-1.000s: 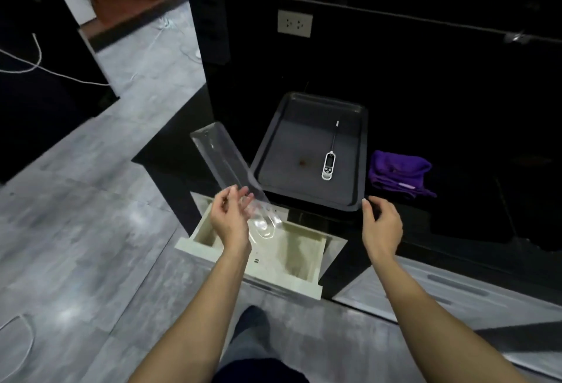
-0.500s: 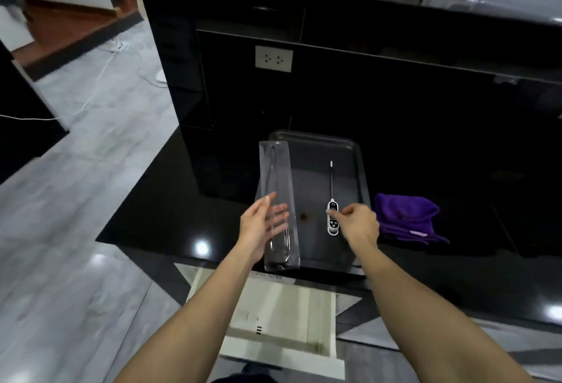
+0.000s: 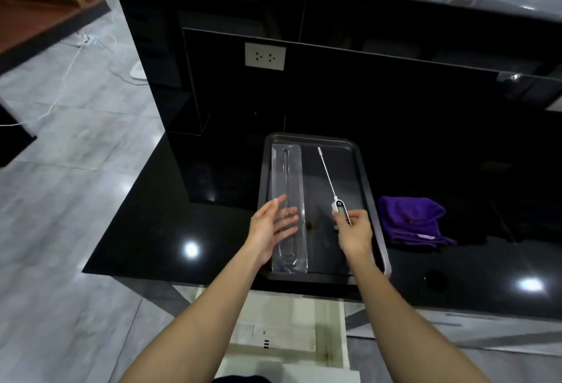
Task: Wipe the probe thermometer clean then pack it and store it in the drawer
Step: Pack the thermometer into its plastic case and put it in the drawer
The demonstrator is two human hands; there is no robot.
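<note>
2 fingers of left hand [image 3: 270,227] blur behind clear case [image 3: 288,209].

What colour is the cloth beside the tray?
Purple; the cloth shows clearly in the head view, right of the tray.

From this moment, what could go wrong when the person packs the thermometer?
1. The right hand holds the probe thermometer only at its body end, so the long probe could swing and miss the narrow groove in the clear plastic case.
2. The left hand rests open on the case, so it might slide on the dark tray.
3. The purple cloth lies untouched beside the tray; wiping may be skipped.
</note>
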